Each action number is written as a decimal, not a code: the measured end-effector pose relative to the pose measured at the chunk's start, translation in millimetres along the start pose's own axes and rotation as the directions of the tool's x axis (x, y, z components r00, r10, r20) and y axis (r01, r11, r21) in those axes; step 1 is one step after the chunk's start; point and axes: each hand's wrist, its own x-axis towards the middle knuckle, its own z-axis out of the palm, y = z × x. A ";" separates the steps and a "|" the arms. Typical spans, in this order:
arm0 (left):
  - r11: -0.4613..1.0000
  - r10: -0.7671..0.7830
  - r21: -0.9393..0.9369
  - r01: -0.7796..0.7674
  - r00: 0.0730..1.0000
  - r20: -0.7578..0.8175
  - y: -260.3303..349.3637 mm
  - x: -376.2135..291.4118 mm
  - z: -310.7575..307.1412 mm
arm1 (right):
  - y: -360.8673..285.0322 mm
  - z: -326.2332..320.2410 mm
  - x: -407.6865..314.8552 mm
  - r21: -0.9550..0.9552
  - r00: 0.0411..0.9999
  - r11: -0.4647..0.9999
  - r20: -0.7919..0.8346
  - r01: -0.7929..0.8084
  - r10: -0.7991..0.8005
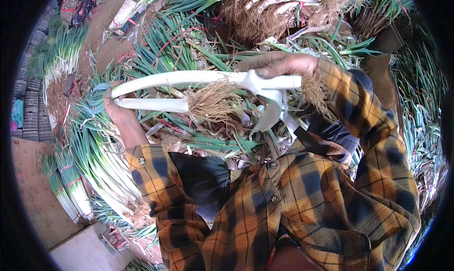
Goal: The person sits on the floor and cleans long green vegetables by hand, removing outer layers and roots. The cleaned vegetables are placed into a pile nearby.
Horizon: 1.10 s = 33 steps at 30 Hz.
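Two long Welsh onions lie across my view, with my left hand shut around them at the green ends. The upper onion has a smooth white stalk, and roots hang near its right end. A loosened outer layer droops from that stalk. Around the stalk, at the loosened layer, is my right hand; some of its fingers are hidden. Below, the shorter-looking lower onion ends in a bushy brown root tuft.
Loose leaves and peelings cover the ground before me. Onions with heavy roots are piled ahead. Many onions lie at left, beside tied bundles and a wooden board. More greens stand at right.
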 end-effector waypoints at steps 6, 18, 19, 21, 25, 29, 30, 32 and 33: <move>0.978 0.113 0.181 -0.101 0.992 -0.056 1.0 0.6 -9.4 | -13.5 7.8 -28.5 0.391 0.864 0.920 -0.459 -0.013 0.207; 0.852 0.187 0.521 -0.040 0.954 -0.234 -36.4 28.0 -32.2 | -24.4 -6.0 -58.4 0.159 0.820 0.980 -0.573 0.123 -0.009; 0.859 0.259 0.506 -0.081 0.921 -0.292 -26.8 38.5 -54.1 | -21.5 -7.5 -54.4 0.256 0.702 0.940 -0.712 0.226 0.025; 0.903 0.163 0.430 -0.007 0.931 -0.327 2.3 28.5 -45.5 | -40.4 -25.9 -91.8 0.221 0.582 0.930 -0.813 0.294 0.009; 0.952 0.122 0.307 -0.012 0.931 -0.344 -3.0 54.3 -46.9 | -24.7 -97.8 -218.4 -0.154 0.410 0.939 -0.869 0.307 -0.277; 0.955 0.132 0.294 -0.040 0.944 -0.301 22.4 56.9 -72.9 | 18.2 -200.8 -332.8 -0.197 0.331 0.964 -0.935 -0.178 -0.130; 0.942 0.143 0.333 -0.035 0.941 -0.306 23.8 60.4 -75.7 | 29.5 -207.1 -337.9 -0.299 0.220 0.686 -0.954 -0.663 -0.203; 0.917 0.160 0.399 -0.026 0.938 -0.308 18.0 67.3 -82.2 | 33.6 -199.2 -306.3 -0.245 0.206 0.167 -0.953 -0.955 -0.220; 0.887 0.179 0.462 -0.014 0.932 -0.316 2.8 62.8 -72.7 | 34.8 -174.6 -273.8 -0.298 0.310 -0.086 -0.896 -0.951 -0.317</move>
